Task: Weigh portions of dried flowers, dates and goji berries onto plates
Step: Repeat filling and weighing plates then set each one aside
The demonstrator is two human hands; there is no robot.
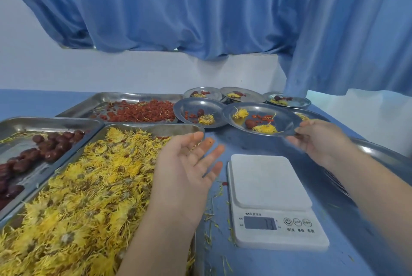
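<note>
Scale (272, 197) before you, flower tray (171, 129) left of it, date tray (44, 120) further left, goji tray (124, 97) behind both, filled plates (189, 106) behind the scale, nearest plate (284, 119) in your right hand (321, 139).

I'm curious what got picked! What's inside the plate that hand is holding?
The plate held by the right hand holds two dried flowers, one date and a few goji berries. Anything beneath the flowers is covered.
</note>
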